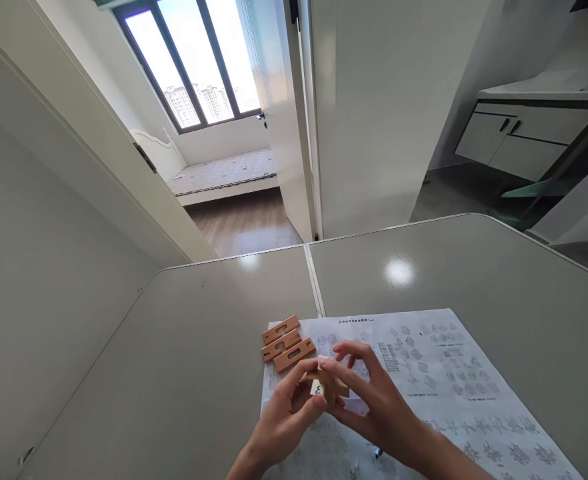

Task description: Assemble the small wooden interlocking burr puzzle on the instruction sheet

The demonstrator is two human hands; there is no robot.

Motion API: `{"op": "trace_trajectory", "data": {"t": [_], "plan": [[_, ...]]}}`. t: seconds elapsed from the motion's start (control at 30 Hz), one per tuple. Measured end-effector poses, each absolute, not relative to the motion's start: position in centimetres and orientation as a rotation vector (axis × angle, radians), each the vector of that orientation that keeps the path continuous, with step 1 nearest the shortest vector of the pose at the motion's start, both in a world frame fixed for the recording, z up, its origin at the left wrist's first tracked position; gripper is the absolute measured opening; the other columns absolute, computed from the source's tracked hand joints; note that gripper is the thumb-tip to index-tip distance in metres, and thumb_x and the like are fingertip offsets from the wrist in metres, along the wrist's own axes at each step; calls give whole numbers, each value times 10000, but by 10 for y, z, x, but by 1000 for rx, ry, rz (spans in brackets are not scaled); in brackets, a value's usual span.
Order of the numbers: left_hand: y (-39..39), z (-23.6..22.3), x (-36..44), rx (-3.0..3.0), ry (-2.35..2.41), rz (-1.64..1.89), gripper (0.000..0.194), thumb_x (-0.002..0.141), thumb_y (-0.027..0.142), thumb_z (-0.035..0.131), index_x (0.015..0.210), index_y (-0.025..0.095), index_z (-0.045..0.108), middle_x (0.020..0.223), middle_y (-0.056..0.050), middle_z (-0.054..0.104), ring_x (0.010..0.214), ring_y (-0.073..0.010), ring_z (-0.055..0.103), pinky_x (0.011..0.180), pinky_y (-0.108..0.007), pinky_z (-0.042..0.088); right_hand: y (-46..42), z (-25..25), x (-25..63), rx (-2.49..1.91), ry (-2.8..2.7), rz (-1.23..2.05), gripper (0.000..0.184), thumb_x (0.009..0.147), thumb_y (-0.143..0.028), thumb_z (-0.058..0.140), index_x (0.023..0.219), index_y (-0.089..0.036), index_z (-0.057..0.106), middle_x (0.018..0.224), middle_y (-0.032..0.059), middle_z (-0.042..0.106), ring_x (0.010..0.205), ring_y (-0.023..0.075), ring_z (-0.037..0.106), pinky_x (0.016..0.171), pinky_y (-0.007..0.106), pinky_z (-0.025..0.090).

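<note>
Both my hands hold a small wooden puzzle assembly (327, 385) of crossed pieces just above a printed instruction sheet (439, 373). My left hand (287, 420) grips it from below and the left, fingers curled around it. My right hand (374, 397) pinches it from the right and top, fingers closed on the wood. Three flat slotted wooden pieces (287, 342) lie side by side on the sheet's upper left corner, just beyond my hands.
A grey folding table (199, 360) with a centre seam spans the view. Beyond its far edge are an open doorway to a bedroom with a window (194, 60), a white wall, and a cabinet (519, 137) at right.
</note>
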State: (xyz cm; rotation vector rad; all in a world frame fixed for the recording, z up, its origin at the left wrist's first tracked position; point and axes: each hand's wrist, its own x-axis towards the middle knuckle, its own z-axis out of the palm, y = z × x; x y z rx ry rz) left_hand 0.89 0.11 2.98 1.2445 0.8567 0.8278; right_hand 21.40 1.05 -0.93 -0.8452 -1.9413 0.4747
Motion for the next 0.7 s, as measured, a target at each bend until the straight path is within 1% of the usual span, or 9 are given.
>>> {"op": "trace_trajectory", "data": {"t": [0.07, 0.13, 0.27, 0.4, 0.5, 0.57, 0.63, 0.7], "plan": [[1, 30, 9, 1245, 855, 817, 560, 960, 572, 681, 1400, 230, 614, 1246, -123, 705, 1220, -313, 663, 1081, -466, 528, 10, -9, 213, -844, -1934, 488, 558, 960, -168, 683, 1472, -322, 523, 1339, 145, 514, 1110, 277, 644, 870, 434, 647], [1, 30, 8, 1230, 849, 796, 567, 960, 581, 675, 1398, 228, 607, 1213, -125, 708, 1204, -318, 667, 1054, -470, 544, 9, -9, 213, -849, -1932, 516, 551, 967, -186, 682, 1476, -315, 516, 1314, 145, 516, 1082, 273, 645, 863, 432, 656], [2, 27, 5, 1262, 879, 792, 524, 986, 552, 652, 1395, 229, 600, 1227, -130, 692, 1161, -292, 667, 998, -411, 565, 6, -7, 211, -848, -1928, 572, 546, 993, -219, 678, 1496, -324, 495, 1261, 129, 542, 1032, 259, 662, 868, 419, 663], [2, 25, 5, 1314, 893, 824, 488, 997, 532, 642, 1364, 211, 628, 1262, -129, 673, 1156, -277, 647, 1003, -386, 560, 5, -6, 209, -830, -1940, 647, 518, 1011, -214, 657, 1493, -309, 491, 1269, 125, 552, 1112, 268, 666, 894, 390, 655], [0, 26, 8, 1272, 853, 830, 473, 1013, 499, 630, 1393, 218, 604, 1251, -125, 673, 1027, -250, 710, 949, -393, 594, 6, -6, 209, -831, -1936, 698, 508, 1011, -211, 651, 1481, -314, 488, 1310, 124, 552, 1164, 266, 658, 925, 388, 646], [0, 27, 10, 1247, 820, 821, 476, 1020, 498, 620, 1411, 228, 589, 1219, -117, 684, 931, -229, 736, 913, -400, 613, 6, -6, 208, -832, -1936, 707, 507, 1014, -200, 640, 1481, -317, 484, 1354, 128, 551, 1214, 272, 640, 956, 406, 637], [0, 27, 10, 1258, 816, 821, 482, 1014, 505, 628, 1401, 220, 600, 1189, -115, 696, 954, -239, 736, 921, -401, 612, 7, -5, 207, -828, -1944, 692, 510, 1015, -192, 639, 1484, -309, 478, 1371, 131, 573, 1250, 283, 621, 980, 429, 626], [1, 27, 8, 1287, 837, 833, 482, 1000, 510, 650, 1370, 202, 628, 1183, -119, 703, 1052, -266, 714, 957, -398, 599, 7, -5, 207, -812, -1955, 664, 519, 1017, -192, 648, 1491, -299, 468, 1359, 127, 614, 1249, 285, 621, 992, 443, 620]]}}
